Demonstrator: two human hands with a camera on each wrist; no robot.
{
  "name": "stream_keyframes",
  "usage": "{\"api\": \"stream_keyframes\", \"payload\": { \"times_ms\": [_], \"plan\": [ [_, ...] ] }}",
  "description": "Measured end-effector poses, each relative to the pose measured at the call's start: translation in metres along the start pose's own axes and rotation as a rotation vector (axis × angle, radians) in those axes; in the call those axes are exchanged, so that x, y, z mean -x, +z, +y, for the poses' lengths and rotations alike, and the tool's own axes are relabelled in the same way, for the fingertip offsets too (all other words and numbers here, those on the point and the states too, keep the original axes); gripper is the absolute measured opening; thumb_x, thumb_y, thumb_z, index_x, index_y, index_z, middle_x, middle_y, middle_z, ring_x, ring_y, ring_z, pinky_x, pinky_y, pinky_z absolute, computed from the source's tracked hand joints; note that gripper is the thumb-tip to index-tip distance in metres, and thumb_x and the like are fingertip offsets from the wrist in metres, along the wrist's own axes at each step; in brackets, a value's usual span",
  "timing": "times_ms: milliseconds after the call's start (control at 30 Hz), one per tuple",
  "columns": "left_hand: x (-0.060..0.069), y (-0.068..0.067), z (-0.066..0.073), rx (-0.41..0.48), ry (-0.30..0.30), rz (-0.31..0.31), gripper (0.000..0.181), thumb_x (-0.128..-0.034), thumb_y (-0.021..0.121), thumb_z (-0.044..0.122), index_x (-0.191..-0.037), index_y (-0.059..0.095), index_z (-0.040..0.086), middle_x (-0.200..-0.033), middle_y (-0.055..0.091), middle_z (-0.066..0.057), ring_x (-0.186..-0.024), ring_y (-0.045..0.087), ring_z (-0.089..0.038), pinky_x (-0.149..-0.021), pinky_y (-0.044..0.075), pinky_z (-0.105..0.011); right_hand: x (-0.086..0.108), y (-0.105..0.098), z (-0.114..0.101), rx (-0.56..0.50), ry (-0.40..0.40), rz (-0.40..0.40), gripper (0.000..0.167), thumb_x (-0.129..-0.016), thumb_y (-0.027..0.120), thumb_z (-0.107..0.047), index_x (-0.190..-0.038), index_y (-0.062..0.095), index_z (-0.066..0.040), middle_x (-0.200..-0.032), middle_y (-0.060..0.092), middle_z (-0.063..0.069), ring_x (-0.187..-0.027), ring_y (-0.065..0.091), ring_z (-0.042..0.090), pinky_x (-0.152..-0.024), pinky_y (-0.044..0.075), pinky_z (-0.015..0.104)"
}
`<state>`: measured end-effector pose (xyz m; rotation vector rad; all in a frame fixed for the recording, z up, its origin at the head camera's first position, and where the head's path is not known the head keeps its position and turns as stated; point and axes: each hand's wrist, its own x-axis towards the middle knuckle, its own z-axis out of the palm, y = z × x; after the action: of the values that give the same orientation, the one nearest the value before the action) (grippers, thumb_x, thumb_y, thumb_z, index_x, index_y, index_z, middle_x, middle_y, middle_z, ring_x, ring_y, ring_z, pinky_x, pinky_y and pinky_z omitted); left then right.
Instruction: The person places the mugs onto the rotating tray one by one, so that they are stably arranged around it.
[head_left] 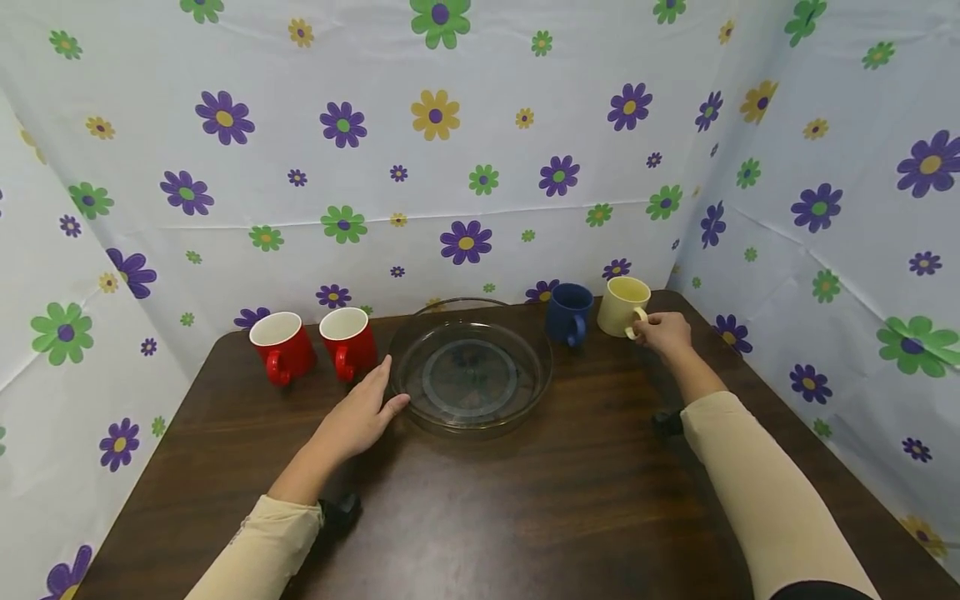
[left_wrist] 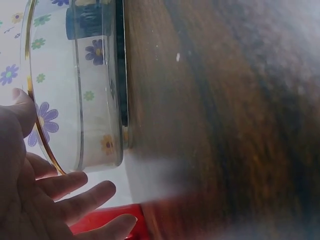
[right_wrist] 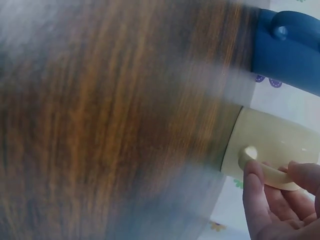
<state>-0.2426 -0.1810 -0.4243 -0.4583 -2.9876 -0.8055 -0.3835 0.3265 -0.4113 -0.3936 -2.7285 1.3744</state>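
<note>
At the back right of the table stands a yellow mug (head_left: 619, 310); my right hand (head_left: 667, 333) pinches its handle (right_wrist: 275, 176) between thumb and fingers. A blue mug (head_left: 567, 312) is just left of it. In the middle sits a clear glass dish (head_left: 471, 421) with a wide rim. My left hand (head_left: 363, 417) is at the dish's left side, fingers fairly straight and spread. The left wrist view shows the fingers (left_wrist: 82, 200) close to the glass rim (left_wrist: 42, 135); firm contact is hard to tell.
Two red mugs with white insides, one (head_left: 288, 350) at the back left and one (head_left: 351, 337) nearer the dish, stand with handles toward me. A flower-printed white cloth (head_left: 285, 208) hangs behind and on both sides of the dark wooden table (head_left: 510, 517).
</note>
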Motion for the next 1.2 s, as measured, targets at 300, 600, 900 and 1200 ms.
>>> {"api": "stream_keyframes", "payload": {
  "times_ms": [300,600,900,1200],
  "plan": [
    [-0.002,0.001,-0.003,0.012,-0.014,0.000,0.081,-0.1046,0.055,0.039,-0.159,0.015,-0.005,-0.163,0.022,-0.026,-0.149,0.025,-0.044,-0.118,0.024,-0.059,0.000,0.000,-0.008,-0.040,-0.013,0.005,0.039,-0.102,0.059,-0.014,-0.128,0.060,0.015,-0.115,0.067,0.032,-0.096,0.070,0.032,-0.094,0.056,0.044],
    [-0.001,0.005,-0.006,0.008,-0.016,0.003,0.080,-0.1042,0.055,0.038,-0.160,0.015,-0.003,-0.163,0.023,-0.025,-0.149,0.026,-0.043,-0.118,0.025,-0.059,0.000,0.004,-0.002,-0.075,0.001,0.013,0.039,-0.103,0.059,-0.013,-0.129,0.060,0.015,-0.117,0.066,0.033,-0.098,0.070,0.034,-0.094,0.056,0.044],
    [0.001,0.009,-0.004,0.010,-0.018,-0.005,0.081,-0.1043,0.055,0.038,-0.160,0.014,-0.003,-0.163,0.023,-0.025,-0.149,0.026,-0.044,-0.117,0.024,-0.059,0.003,0.002,0.006,-0.104,0.029,-0.002,0.040,-0.103,0.059,-0.014,-0.131,0.057,0.015,-0.119,0.063,0.032,-0.100,0.071,0.034,-0.094,0.056,0.044],
    [0.002,0.007,-0.004,0.011,-0.025,-0.012,0.080,-0.1048,0.054,0.038,-0.160,0.013,-0.002,-0.164,0.023,-0.025,-0.149,0.026,-0.043,-0.117,0.025,-0.060,0.003,0.000,0.011,-0.107,-0.013,0.006,0.039,-0.103,0.059,-0.013,-0.129,0.059,0.016,-0.114,0.067,0.031,-0.078,0.072,0.017,-0.092,0.057,0.044]
  ]
}}
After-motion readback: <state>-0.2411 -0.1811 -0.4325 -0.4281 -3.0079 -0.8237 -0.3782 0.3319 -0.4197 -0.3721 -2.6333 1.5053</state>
